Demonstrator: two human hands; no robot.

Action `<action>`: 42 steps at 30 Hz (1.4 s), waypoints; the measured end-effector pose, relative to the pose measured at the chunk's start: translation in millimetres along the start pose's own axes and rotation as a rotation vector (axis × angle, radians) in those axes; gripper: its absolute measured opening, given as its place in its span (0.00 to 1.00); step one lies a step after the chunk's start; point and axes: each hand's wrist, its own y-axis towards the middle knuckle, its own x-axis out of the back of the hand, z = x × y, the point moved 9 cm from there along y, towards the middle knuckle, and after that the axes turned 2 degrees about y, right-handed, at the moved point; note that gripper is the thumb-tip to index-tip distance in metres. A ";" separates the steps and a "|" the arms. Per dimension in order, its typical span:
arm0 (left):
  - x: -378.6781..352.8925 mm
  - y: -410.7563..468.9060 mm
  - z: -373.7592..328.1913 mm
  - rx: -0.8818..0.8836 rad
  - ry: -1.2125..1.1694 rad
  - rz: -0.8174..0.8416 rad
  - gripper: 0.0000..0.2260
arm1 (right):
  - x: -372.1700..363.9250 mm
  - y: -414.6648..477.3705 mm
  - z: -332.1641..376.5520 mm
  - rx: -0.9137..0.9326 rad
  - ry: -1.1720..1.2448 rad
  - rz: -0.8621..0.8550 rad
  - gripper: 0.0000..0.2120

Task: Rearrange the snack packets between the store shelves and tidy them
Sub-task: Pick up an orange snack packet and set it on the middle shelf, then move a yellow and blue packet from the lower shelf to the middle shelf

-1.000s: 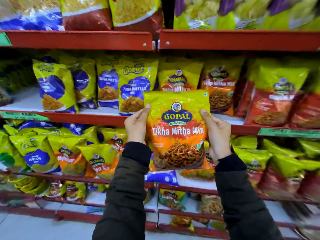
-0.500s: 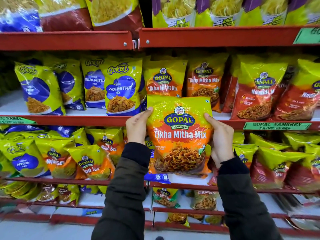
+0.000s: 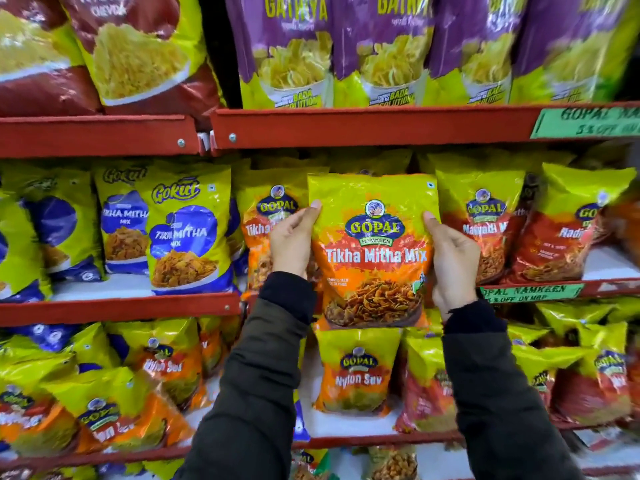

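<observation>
A yellow-and-orange Gopal Tikha Mitha Mix packet (image 3: 375, 251) is held upright in front of the middle shelf (image 3: 121, 306). My left hand (image 3: 292, 242) grips its left edge and my right hand (image 3: 452, 258) grips its right edge. Just left of it, another Gopal Tikha Mitha Mix packet (image 3: 266, 216) stands on the shelf, partly hidden by my left hand. Red Gopal packets (image 3: 485, 216) stand on the same shelf to the right. The held packet's lower edge overlaps the red shelf lip.
Blue-and-yellow Gokul Tikha Mitha packets (image 3: 187, 233) fill the middle shelf's left part. Purple Gathiya bags (image 3: 294, 50) and maroon bags (image 3: 138, 53) stand on the top shelf. Nylon Sev packets (image 3: 356, 372) lean on the lower shelf. A green price label (image 3: 530, 294) sticks to the shelf lip.
Both hands have lifted the held packet up to the middle shelf, between the orange Gopal packet and the red ones. The camera has moved closer and tilted upward.
</observation>
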 end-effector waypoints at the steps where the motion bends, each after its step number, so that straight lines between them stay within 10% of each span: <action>1: -10.6 12.0 -1.0 -0.009 -0.008 -0.016 0.08 | 0.2 15.6 3.9 0.029 -0.020 -0.010 0.23; 14: -39.7 88.4 52.6 -0.007 0.125 -0.136 0.13 | -0.2 98.5 -50.8 -0.022 -0.191 -0.136 0.15; 26: -13.6 18.8 20.9 -0.407 0.272 -0.051 0.12 | 12.0 23.2 -35.4 0.264 -0.487 -0.210 0.19; 33: 61.0 -34.7 65.6 -0.389 0.413 -0.093 0.07 | -16.9 -60.8 -86.5 0.217 -0.475 -0.009 0.10; 42: 204.1 -48.9 173.7 -0.023 0.574 -0.219 0.09 | -70.2 -152.5 -258.2 -0.276 -0.641 0.481 0.10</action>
